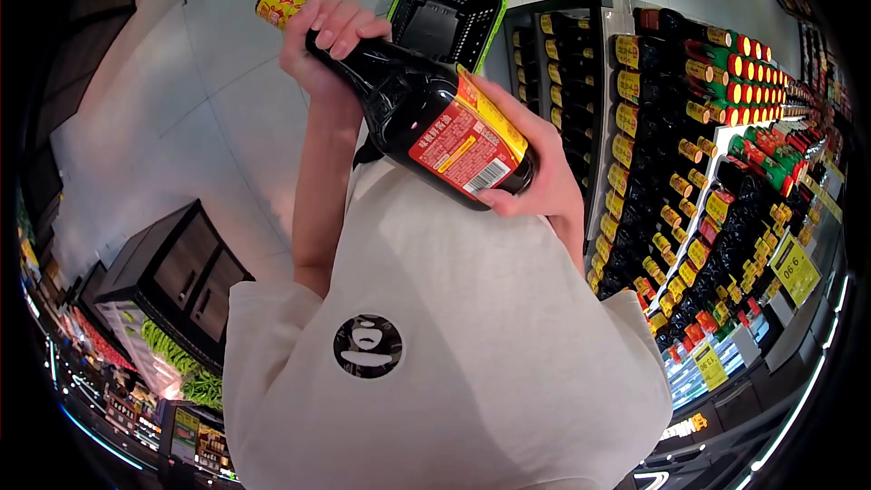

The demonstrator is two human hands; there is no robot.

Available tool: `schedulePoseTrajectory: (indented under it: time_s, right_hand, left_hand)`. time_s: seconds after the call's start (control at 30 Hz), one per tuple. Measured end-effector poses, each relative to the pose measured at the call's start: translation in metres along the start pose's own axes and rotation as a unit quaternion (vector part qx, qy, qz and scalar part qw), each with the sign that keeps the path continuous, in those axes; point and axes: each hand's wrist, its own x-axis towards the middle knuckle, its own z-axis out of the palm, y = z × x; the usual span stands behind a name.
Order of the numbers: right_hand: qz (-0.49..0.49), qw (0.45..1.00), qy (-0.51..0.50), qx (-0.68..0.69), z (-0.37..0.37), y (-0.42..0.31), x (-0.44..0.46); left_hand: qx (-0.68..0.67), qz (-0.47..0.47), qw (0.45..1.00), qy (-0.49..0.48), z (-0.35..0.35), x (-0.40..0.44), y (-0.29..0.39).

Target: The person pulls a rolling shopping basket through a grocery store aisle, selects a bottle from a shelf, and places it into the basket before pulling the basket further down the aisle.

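A large dark bottle [396, 110] is held at a slant in front of the chest, its yellow-capped neck toward the upper left. My left hand [332, 41] is closed round the neck, just below the yellow wrapping. At the lower right, my right hand [536, 150] grips the base end, with the thumb beside the barcode. A red and yellow label [464, 147] with small print faces up toward the camera.
A black basket [439, 18] with a green rim is on the tiled floor [218, 63] beyond the bottle. Shelves of dark bottles [626, 154] with yellow labels line the right side. Green vegetables [172, 356] and a dark cabinet [195, 268] are at the lower left.
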Motion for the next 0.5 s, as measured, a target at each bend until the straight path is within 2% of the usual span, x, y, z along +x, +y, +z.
schedulePoseTrajectory:
  time_s: [0.07,0.17,0.27,0.5]
  right_hand:
    - [-0.005,0.999,-0.009,-0.049,0.001,-0.008,0.001]
    - [-0.016,0.994,-0.007,-0.112,0.007,-0.013,-0.001]
    - [-0.022,0.978,0.031,-0.205,0.012,-0.022,-0.002]
    - [-0.052,0.973,0.041,-0.220,0.012,-0.021,-0.001]
  left_hand:
    - [-0.025,-0.004,0.998,-0.055,-0.002,0.001,0.001]
    - [-0.041,-0.001,0.997,-0.064,0.000,0.000,0.001]
    - [-0.012,0.006,1.000,-0.022,0.005,0.001,0.001]
    - [-0.016,-0.008,0.999,-0.049,0.001,0.002,0.000]
